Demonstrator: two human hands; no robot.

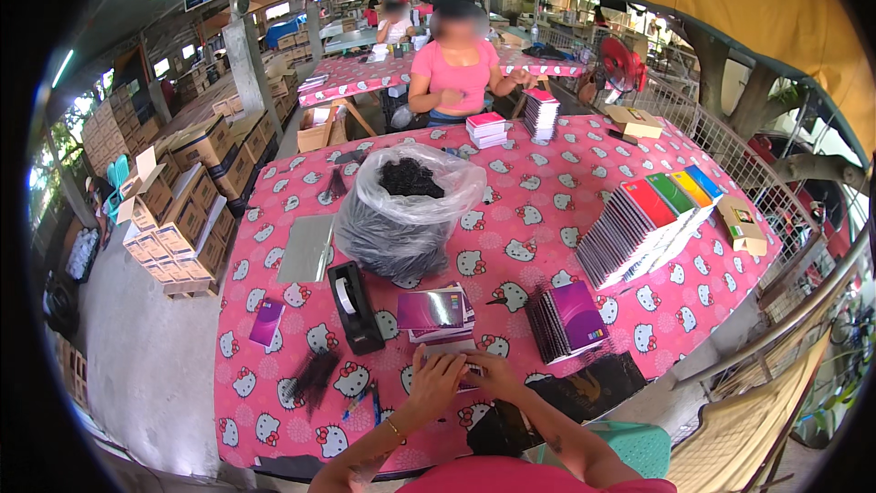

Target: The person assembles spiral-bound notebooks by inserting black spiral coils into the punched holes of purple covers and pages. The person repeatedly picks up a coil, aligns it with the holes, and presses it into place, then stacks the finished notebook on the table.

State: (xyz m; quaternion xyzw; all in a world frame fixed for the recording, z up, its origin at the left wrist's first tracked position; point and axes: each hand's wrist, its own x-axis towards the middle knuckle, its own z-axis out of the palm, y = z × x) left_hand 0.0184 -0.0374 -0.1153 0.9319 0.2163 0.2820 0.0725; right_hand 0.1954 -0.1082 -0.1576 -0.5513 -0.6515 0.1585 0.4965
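Both my hands meet close to the near edge of the table, just below a stack of purple-covered notebooks (429, 310). My left hand (436, 383) and my right hand (493, 374) are closed on a small notebook (473, 369), mostly hidden under the fingers. To the left stands a black tape dispenser (362, 319). Loose black binding coils (313, 378) and a few pens (375, 402) lie by my left forearm. Right of my hands is a stack of purple notebooks with black coil spines (575, 319).
A clear plastic bag (401, 237) full of black coils stands mid-table on the pink cloth (511, 183). Tall multicoloured notebook stacks (639, 210) rise at right. A single purple notebook (266, 322) lies left. Across the table another person (456, 68) stands beside notebook stacks.
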